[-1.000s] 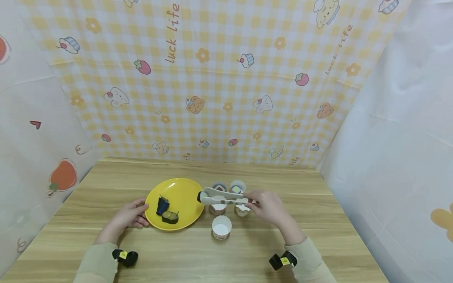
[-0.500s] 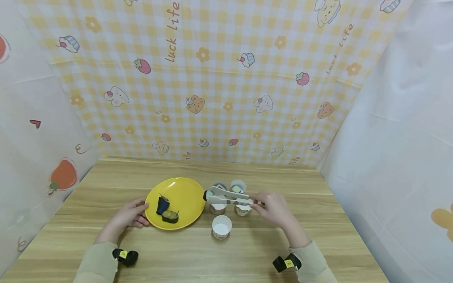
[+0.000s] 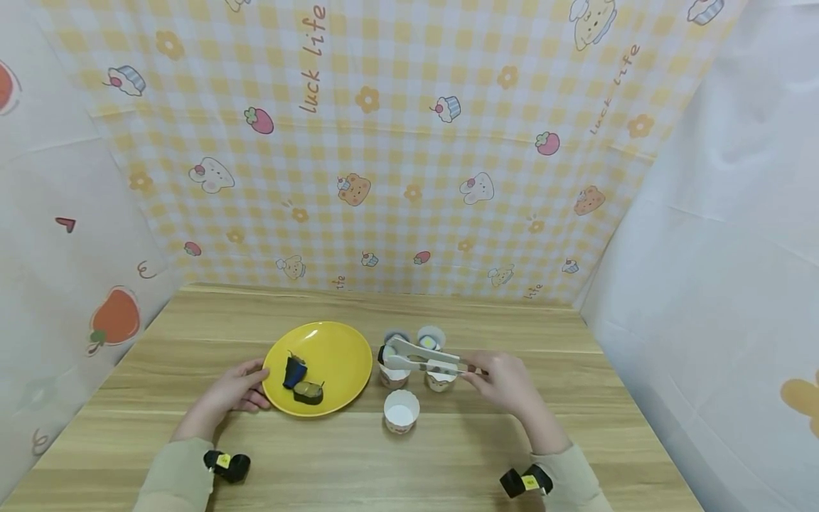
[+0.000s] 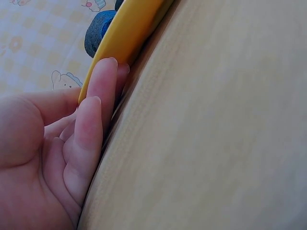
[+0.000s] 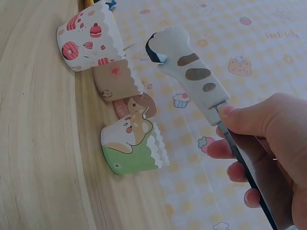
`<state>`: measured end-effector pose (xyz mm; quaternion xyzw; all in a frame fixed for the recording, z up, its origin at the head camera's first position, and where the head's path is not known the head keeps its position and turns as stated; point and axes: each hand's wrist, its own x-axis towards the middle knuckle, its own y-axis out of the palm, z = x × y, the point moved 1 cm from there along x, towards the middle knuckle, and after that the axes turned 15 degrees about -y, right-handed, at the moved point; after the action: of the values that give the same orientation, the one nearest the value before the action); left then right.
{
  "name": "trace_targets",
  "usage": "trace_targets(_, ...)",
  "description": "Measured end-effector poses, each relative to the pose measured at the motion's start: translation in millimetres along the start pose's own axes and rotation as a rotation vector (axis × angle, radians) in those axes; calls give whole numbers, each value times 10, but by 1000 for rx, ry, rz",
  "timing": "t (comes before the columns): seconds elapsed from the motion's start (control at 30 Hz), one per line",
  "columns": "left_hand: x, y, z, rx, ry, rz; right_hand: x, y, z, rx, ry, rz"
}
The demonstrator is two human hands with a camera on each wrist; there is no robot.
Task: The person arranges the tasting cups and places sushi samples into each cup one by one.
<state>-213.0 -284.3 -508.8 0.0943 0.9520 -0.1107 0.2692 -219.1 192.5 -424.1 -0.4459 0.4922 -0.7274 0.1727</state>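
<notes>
My left hand point(image 3: 227, 392) pinches the near-left rim of a yellow plate point(image 3: 342, 359), thumb on top and fingers beneath, as the left wrist view shows. Two dark sushi-like pieces, one with a blue side point(image 3: 294, 372) and one with a greenish top point(image 3: 308, 392), lie on the plate's left half. My right hand point(image 3: 502, 384) grips white tongs point(image 5: 196, 74) with paw-shaped, brown-spotted ends. Between the tong tips is a dark-wrapped piece point(image 5: 152, 50), mostly covered by them. The tongs hover over the paper cups, their tips above the middle-left cup point(image 3: 394, 377).
Several paper cups stand right of the plate: an unfilled front cup point(image 3: 401, 414), a middle-right cup point(image 3: 440, 382), and a back-right cup point(image 3: 431, 337) with a yellow-centred piece. The back-left cup point(image 3: 397, 333) is partly hidden by the tongs. A checked cloth point(image 3: 409, 142) hangs behind the wooden table.
My right hand has moved right, carrying the tongs and dark piece from the plate's right edge to over the cups. The left hand and plate have stayed nearly still.
</notes>
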Motion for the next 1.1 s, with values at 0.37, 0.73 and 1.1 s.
trace_targets(0.37,-9,4,-3,-5,-6,-9,-76,-9,-17,-22,13,9)
trace_targets(0.73,7,-3,11,6,-8,-17,-123,17,-55,-22,39,24)
trace_targets(1.1,13,-6,14,7,-3,-13,-150,24,-59,-13,65,43)
